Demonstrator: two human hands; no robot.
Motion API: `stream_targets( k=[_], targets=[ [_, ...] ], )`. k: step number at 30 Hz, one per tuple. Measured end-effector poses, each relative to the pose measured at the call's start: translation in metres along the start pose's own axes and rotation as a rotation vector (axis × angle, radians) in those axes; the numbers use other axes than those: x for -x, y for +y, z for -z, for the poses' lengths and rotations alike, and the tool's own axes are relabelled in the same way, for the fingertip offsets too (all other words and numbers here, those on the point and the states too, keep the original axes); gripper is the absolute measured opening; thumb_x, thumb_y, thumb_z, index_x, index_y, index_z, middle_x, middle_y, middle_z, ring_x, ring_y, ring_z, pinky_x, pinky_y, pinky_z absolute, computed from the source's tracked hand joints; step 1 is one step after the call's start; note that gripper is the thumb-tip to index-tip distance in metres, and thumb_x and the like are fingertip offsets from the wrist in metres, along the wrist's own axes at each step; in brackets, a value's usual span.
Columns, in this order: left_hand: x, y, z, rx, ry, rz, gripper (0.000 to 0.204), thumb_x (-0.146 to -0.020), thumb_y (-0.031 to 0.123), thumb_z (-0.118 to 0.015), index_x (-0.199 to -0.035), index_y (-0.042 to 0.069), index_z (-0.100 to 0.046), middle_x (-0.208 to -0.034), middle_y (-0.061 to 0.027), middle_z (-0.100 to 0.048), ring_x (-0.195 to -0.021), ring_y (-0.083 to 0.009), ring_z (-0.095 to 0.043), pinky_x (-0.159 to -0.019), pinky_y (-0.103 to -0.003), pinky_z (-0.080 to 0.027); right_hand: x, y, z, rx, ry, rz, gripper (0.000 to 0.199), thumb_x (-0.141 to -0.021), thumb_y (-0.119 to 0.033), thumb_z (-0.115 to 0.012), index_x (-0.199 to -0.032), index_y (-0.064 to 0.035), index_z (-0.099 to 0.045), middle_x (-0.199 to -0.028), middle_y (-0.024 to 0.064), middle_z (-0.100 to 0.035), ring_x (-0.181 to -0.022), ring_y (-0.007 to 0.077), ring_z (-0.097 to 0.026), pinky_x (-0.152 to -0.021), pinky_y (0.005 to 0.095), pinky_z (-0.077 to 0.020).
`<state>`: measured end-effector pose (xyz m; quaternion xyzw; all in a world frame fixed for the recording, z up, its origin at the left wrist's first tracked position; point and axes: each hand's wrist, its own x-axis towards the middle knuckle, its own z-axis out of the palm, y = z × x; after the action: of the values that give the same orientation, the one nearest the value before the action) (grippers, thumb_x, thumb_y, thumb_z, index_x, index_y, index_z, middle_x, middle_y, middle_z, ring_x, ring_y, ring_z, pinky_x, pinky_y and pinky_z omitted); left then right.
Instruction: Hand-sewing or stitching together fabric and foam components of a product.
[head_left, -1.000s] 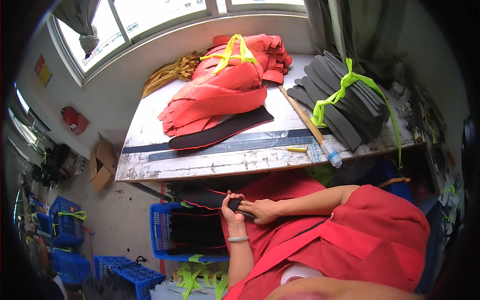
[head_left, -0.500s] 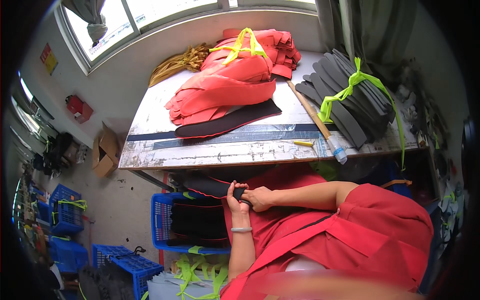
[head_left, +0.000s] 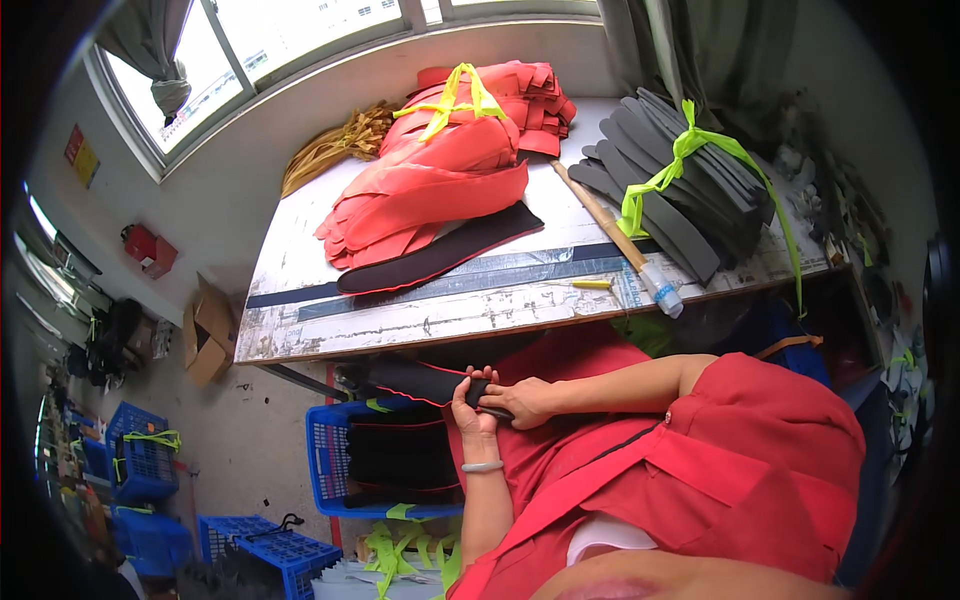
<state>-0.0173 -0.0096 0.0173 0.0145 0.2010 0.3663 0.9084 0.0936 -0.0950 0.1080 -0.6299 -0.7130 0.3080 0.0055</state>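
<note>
Below the table's front edge, a black padded strip with red edging [head_left: 415, 381] lies across my hands in front of my red clothing. My left hand [head_left: 474, 400], with a pale bangle on its wrist, curls its fingers round the strip near its right end. Against it, my right hand [head_left: 525, 402] grips that same end, its fingers partly hidden by the fabric. The strip's left part reaches out over a blue basket [head_left: 322, 450], where more black red-edged strips [head_left: 400, 455] lie stacked.
On the worn white table [head_left: 420, 330] lie red strips [head_left: 420, 190] tied in yellow, another black strip [head_left: 440, 250], grey strips [head_left: 660, 170] tied in green, and a wooden stick [head_left: 600, 215]. Blue crates [head_left: 285, 555] and a cardboard box [head_left: 208, 335] stand on the floor at left.
The whole view has shifted slightly, with the table now further left. My fingers have moved a little on the strip's end; both hands still hold it.
</note>
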Motion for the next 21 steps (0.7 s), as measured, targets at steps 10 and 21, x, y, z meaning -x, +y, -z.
stream_targets(
  k=[10,21],
  targets=[
    [-0.011,0.004,0.010,0.015,-0.034,-0.084,0.018,-0.084,0.005,-0.061,-0.102,0.004,-0.054,-0.081,-0.0071,-0.060,-0.076,-0.0206,-0.058,-0.084,-0.039,-0.050,-0.023,0.010,-0.016,0.050,0.078,0.094,0.059,-0.074,-0.016,-0.059,-0.131,-0.0157,-0.046,-0.127,0.0086,-0.052,-0.090,0.0354,-0.060,-0.077,0.0452,-0.0521],
    [-0.005,0.002,-0.008,-0.005,-0.001,-0.086,0.022,-0.092,0.019,-0.057,-0.104,0.001,-0.059,-0.095,-0.0090,-0.064,-0.098,-0.0255,-0.061,-0.096,-0.042,-0.047,-0.041,0.010,-0.005,-0.034,0.156,0.108,0.046,-0.073,-0.014,-0.059,-0.119,-0.0147,-0.054,-0.121,0.0111,-0.056,-0.092,0.0355,-0.064,-0.076,0.0465,-0.0536]
  ],
)
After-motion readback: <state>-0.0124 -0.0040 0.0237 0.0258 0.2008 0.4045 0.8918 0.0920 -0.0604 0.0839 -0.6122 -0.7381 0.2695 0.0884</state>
